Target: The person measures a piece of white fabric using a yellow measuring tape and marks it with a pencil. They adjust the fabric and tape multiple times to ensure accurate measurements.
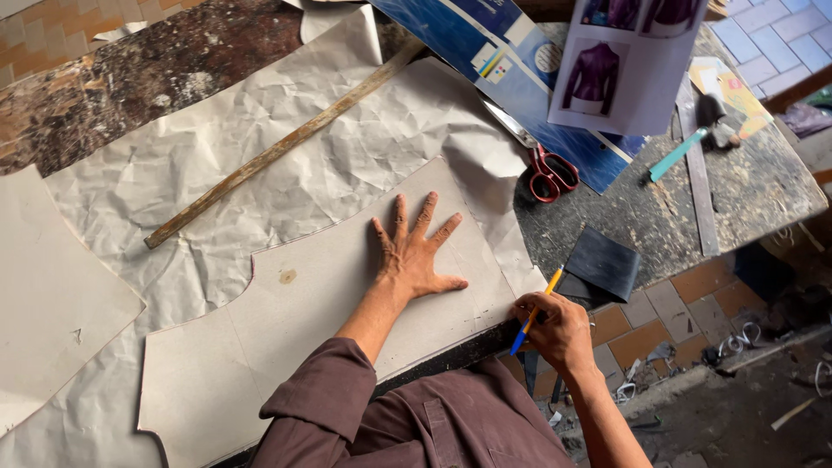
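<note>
The grey card pattern piece (347,321) lies flat on crumpled white paper (260,165) and runs from the middle of the worktop (745,191) toward 7 o'clock. The left hand (414,251) presses palm-down on its upper part, fingers (400,212) spread wide apart and pointing to 12 o'clock, thumb out toward 3 o'clock. At 4 o'clock from that hand, just off the card's right edge, the right hand (559,328) has its fingers clamped on a blue and yellow pen (536,312), whose tip points down toward 7 o'clock at the worktop's front edge.

The worktop is dark, worn and mottled. A long wooden stick (277,147) lies slantwise on the paper at 11 o'clock from the left hand. Red-handled scissors (550,169) rest at 1 o'clock, just beside a blue folder (494,52) and a printed sheet showing purple jackets (620,65). A dark folded piece (607,264) hangs over the edge near the pen. Below the worktop is a tiled floor (693,303) with scraps.

The left forearm reaches straight forward out of a brown sleeve (321,407); the right arm is bare and bent, wrist turned inward.
</note>
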Tool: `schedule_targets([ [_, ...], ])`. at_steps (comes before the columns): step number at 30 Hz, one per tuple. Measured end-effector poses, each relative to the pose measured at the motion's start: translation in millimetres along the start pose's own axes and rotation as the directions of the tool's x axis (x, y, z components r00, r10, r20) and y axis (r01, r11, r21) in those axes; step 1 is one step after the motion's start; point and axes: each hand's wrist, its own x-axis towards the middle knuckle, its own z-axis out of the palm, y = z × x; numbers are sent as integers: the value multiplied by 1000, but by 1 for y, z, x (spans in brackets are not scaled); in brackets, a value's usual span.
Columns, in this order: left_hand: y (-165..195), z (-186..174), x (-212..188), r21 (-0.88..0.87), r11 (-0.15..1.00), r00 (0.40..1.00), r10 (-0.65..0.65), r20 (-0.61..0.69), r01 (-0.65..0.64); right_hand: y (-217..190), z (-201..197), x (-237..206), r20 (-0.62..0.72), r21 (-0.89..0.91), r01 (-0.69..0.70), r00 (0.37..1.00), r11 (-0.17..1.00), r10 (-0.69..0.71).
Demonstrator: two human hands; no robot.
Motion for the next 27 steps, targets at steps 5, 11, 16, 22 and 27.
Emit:
schedule_targets([
  [5,-6,6,-7,-53,998,995,10,-99,-15,-6,-12,10,-59,326,65,997,943,-48],
  [11,-19,15,-6,-91,995,978,11,-207,-30,-66,-26,70,13,306,1,1000,952,-5],
  [16,-32,19,-4,-123,991,975,15,-223,-43,-152,24,131,198,468,105,955,877,-220],
  [22,-47,21,-5,-161,986,966,3,-257,-46,-204,93,184,283,275,196,919,941,-274],
  [27,-57,20,-8,-153,986,950,11,-311,-61,-178,97,195,218,417,226,915,880,-339],
])
